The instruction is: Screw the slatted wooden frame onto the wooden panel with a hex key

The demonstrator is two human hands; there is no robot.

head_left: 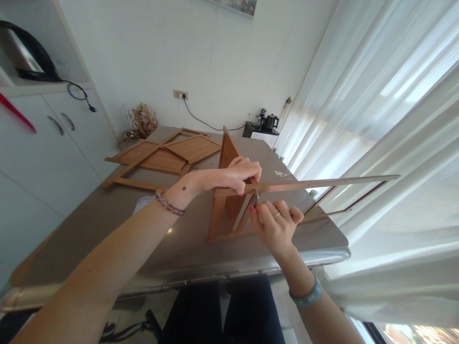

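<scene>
My left hand (236, 176) is curled over the top of a wooden frame piece (229, 191) that stands upright on the grey table (107, 229). A long wooden rail (322, 184) runs from that hand out to the right, past the table's edge. My right hand (274, 222) sits just below the rail, its fingertips pinched on a small metal fastener (256, 193) at the joint. A bead bracelet is on my left wrist, a teal band on my right.
More wooden panels and slats (161, 157) lie flat at the table's far side. A kettle set (267, 122) stands on a small stand by the wall. White cupboards (46, 153) are at left, sheer curtains (376, 119) at right.
</scene>
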